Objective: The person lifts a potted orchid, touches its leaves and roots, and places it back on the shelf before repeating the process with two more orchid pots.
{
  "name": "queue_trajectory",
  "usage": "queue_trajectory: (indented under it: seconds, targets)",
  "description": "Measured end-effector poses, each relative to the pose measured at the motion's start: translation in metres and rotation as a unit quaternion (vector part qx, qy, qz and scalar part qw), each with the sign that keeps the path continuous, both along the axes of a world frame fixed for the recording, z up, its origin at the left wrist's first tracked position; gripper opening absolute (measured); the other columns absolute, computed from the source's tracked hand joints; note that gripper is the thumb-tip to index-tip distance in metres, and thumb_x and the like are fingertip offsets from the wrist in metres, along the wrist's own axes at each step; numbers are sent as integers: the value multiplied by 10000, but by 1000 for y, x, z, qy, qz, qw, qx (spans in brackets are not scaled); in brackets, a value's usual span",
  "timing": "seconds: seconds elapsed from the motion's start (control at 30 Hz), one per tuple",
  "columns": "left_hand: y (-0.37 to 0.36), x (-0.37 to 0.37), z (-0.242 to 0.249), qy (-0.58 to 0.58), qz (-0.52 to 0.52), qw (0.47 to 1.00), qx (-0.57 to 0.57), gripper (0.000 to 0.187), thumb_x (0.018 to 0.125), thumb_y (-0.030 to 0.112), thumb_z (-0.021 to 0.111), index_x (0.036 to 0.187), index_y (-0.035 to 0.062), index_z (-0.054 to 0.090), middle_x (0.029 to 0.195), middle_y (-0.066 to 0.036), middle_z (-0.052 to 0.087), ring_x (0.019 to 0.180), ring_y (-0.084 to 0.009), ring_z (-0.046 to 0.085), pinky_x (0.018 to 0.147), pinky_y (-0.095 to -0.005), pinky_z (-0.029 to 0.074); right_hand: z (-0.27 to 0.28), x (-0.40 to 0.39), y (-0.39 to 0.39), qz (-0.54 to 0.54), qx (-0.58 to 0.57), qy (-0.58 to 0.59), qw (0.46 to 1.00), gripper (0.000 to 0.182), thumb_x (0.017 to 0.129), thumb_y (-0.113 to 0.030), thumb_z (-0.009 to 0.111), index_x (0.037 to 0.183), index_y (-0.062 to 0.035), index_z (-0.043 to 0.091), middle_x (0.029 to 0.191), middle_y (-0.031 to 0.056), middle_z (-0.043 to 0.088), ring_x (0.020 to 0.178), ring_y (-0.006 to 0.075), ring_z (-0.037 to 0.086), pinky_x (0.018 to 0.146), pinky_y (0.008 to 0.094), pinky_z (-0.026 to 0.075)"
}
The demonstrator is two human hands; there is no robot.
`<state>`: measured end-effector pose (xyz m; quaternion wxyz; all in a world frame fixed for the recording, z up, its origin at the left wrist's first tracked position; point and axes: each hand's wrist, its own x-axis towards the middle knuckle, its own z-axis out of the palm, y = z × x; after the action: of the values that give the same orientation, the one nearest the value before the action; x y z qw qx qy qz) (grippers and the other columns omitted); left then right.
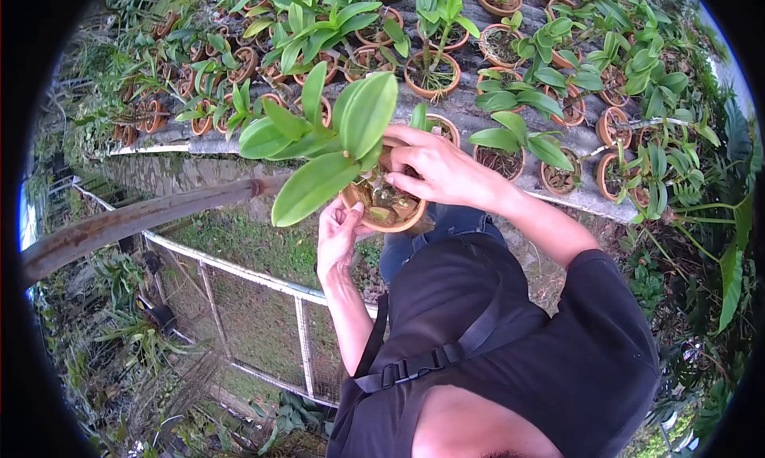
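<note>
A terracotta pot (410, 221) with a broad-leaved plant (339, 143), orchid-like, is held up in front of my body. Chunky brown pieces (385, 207) fill the pot. My left hand (339, 233) grips the pot's near left rim, thumb over the edge and fingers beneath. Over the far side of the pot reaches my right hand (434, 167), its fingers bent in at the plant's base. The fingertips are partly hidden by leaves, so what they pinch cannot be made out. The large green leaves lean to the left, over the rim.
Many potted plants (433, 74) stand on a grey corrugated surface (470, 99) beyond my hands. A brown pole (151, 219) juts in from the left, close to the leaves. Below it runs a white-framed mesh fence (255, 283). Dense foliage (729, 259) borders the right.
</note>
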<state>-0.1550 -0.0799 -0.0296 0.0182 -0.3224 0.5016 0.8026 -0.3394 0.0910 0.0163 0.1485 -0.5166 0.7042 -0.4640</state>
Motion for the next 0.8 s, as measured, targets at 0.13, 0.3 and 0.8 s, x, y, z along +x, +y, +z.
queue_trajectory:
  seconds: [0.13,0.3,0.8]
  targets:
    - [-2,4,-17,16,19,999,25,290,974,21,517,1246,-82,521,1046,-179,688,826,-214,725,707,-309,641,-8,6,-1,-68,-24,-112,991,211,865,-148,680,898,37,583,1244,193,574,1069,368,609,908,418,484]
    - [0,1,-33,45,71,994,64,273,980,28,512,1230,-82,520,1049,-188,682,876,-254,720,764,-378,639,-11,18,5,-148,-53,-110,982,213,888,-176,675,892,23,601,1205,169,603,1033,331,634,876,403,493]
    - [-30,-52,-124,62,144,978,140,305,985,45,506,1259,-79,458,1189,-238,615,1010,-334,680,854,-443,620,-8,53,35,-200,129,-156,959,182,867,-156,693,786,-11,617,573,105,583,543,287,602,575,380,478]
